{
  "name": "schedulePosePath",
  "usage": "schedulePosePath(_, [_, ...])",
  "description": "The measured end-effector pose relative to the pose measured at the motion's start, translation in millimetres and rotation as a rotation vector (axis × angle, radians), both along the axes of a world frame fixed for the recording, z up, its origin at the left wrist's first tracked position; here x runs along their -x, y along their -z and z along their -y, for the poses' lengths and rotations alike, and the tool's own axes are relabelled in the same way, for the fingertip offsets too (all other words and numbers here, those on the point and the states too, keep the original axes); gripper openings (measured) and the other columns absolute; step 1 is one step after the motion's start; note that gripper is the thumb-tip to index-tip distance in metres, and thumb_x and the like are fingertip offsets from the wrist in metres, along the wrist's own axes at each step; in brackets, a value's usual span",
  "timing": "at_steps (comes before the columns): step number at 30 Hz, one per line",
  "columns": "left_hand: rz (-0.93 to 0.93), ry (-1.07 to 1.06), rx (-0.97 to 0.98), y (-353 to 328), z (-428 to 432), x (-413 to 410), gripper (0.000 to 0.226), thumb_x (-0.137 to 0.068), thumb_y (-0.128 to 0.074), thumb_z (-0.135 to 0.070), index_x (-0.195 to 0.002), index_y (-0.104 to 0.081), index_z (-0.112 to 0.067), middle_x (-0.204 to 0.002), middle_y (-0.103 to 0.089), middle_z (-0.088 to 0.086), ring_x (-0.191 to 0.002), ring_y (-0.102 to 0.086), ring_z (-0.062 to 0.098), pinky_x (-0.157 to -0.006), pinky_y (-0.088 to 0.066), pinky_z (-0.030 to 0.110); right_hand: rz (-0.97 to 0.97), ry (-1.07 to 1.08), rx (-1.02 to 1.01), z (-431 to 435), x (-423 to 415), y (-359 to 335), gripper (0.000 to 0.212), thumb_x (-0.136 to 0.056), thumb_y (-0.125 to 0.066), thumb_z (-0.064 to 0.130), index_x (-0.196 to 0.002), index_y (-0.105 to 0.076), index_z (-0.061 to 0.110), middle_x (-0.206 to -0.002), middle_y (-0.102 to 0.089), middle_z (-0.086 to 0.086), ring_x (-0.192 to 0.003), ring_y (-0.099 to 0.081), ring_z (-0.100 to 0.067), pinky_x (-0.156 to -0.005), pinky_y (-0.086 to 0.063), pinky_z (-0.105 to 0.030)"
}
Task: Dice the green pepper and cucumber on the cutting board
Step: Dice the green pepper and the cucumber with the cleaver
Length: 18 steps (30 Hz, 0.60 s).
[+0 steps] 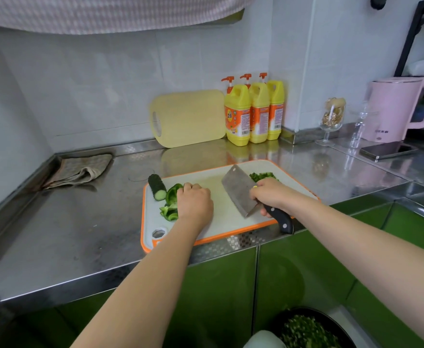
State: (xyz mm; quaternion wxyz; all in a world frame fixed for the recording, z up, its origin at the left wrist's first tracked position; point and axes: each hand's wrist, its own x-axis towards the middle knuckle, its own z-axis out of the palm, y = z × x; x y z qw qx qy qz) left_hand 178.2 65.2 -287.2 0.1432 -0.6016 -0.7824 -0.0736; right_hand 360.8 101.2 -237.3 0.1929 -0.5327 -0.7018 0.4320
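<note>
Gripping one cleaver, right hand; left hand curled on green pepper beside one cucumber stub.

Bare cutting board lay open between the left hand and the cleaver slanting across its right half. Cucumber and pepper pieces blocked the board's left edge, a diced heap its far right corner. Leftward the table ran free up to a crumpled cloth.

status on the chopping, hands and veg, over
Left hand curled on green pepper pieces. Right hand grips cleaver over cutting board. Cucumber stub undiced at far left corner, diced greens far right. Nothing between hands.
</note>
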Motion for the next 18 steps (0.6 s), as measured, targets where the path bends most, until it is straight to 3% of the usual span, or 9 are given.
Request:
schedulePosePath(4, [0.037,0.012,-0.016,-2.6,1.4,-1.7,0.031,-0.093,-0.041,-0.020,-0.111,-0.066,-0.013,-0.117,-0.060,0.010,-0.111,-0.045,0.032,-0.087,-0.035,0.036,0.045,0.140,-0.060,-16.5,-21.2,-1.8,0.012,-0.089,-0.040,0.003,-0.088,-0.051,-0.001,-0.052,-0.052,-0.014,-0.046,-0.047,-0.023,-0.047,-0.042,-0.025])
schedulePosePath(7, [0.166,0.039,-0.103,-8.7,0.9,-6.1,0.030,-0.094,-0.043,-0.022,-0.109,-0.068,-0.015,-0.110,-0.062,0.010,-0.107,-0.047,0.033,-0.083,-0.037,0.036,0.027,0.137,-0.154,-14.3,-20.8,-3.6,0.011,-0.088,-0.040,0.004,-0.082,-0.048,0.005,-0.051,-0.051,-0.012,-0.045,-0.050,-0.024,-0.048,-0.042,-0.026])
schedulePosePath(9, [0.426,0.074,-0.216,-16.3,-1.5,-11.0,0.028,-0.095,-0.045,-0.022,-0.097,-0.070,-0.010,-0.094,-0.066,0.010,-0.093,-0.053,0.031,-0.074,-0.041,0.034,0.021,0.111,-0.252,-5.9,-11.3,-5.4,0.014,-0.090,-0.044,0.012,-0.075,-0.044,0.012,-0.055,-0.052,-0.007,-0.047,-0.056,-0.025,-0.050,-0.044,-0.028])
schedulePosePath(13, [1.313,0.124,-0.134,-42.1,-3.8,-35.3,0.048,-0.101,-0.037,-0.044,-0.091,-0.062,-0.005,-0.071,-0.064,0.007,-0.058,-0.053,0.021,-0.052,-0.041,0.024,0.204,0.025,-0.534,16.0,10.0,-13.5,0.016,-0.087,-0.050,0.025,-0.074,-0.048,0.017,-0.068,-0.062,-0.002,-0.061,-0.066,-0.024,-0.061,-0.051,-0.034])
schedulePosePath(16, [1.509,0.107,-0.093,-51.4,-5.7,-48.4,0.047,-0.100,-0.039,-0.047,-0.085,-0.058,-0.006,-0.064,-0.057,0.005,-0.053,-0.051,0.018,-0.050,-0.041,0.025,0.379,-0.049,-0.749,27.3,17.1,-14.4,0.013,-0.088,-0.055,0.025,-0.093,-0.058,0.014,-0.095,-0.058,-0.007,-0.088,-0.060,-0.030,-0.066,-0.044,-0.034])
schedulePosePath(18, [1.530,0.056,-0.148,-51.5,-8.7,-50.7,0.030,-0.100,-0.042,-0.026,-0.087,-0.056,-0.004,-0.069,-0.055,0.008,-0.058,-0.053,0.019,-0.046,-0.047,0.023,0.415,-0.137,-0.793,27.8,16.8,-9.3,0.023,-0.090,-0.055,0.030,-0.106,-0.060,0.013,-0.102,-0.052,-0.009,-0.093,-0.056,-0.030,-0.069,-0.042,-0.034])
